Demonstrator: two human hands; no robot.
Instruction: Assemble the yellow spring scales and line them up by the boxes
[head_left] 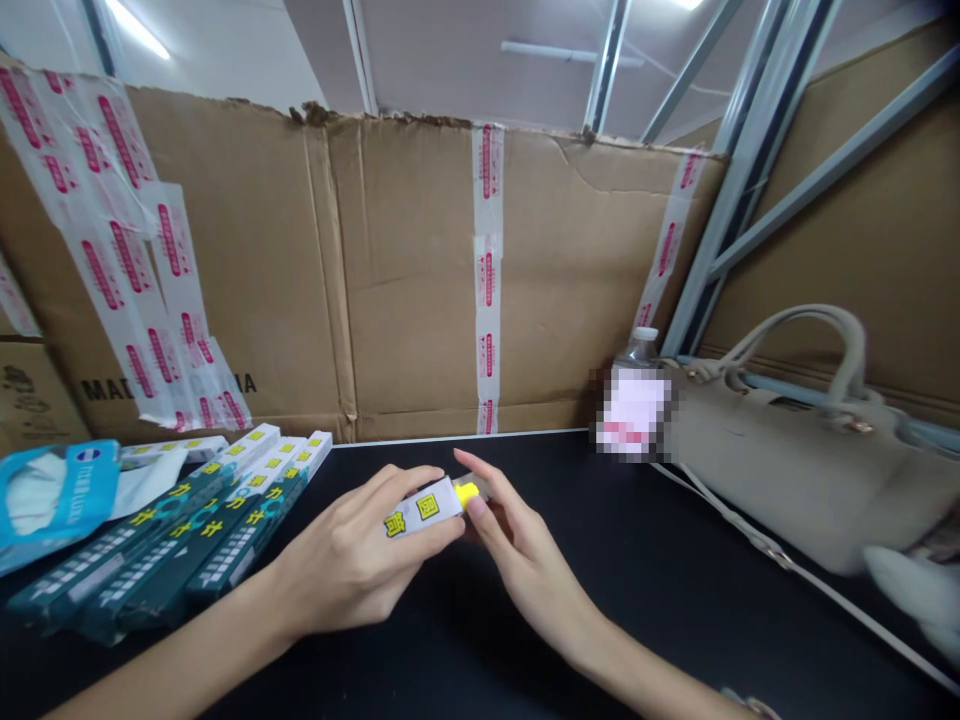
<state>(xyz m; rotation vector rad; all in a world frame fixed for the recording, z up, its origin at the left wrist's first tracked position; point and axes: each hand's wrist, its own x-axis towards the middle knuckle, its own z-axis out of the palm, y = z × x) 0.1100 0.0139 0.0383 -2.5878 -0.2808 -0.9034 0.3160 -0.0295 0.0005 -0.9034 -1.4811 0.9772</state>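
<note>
Left hand (356,548) grips white box (417,514); reads "圆筒"

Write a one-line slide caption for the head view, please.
Left hand holding a slim printed carton, right hand at its end where a yellow tip protrudes, over a black tabletop.

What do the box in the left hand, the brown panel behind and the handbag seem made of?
Box: likely thin card, smooth, printed, with flat faces. Panel: cardboard, matte, creased and torn along the top. Handbag: smooth, low sheen, possibly leather or imitation; can't tell which.
</note>
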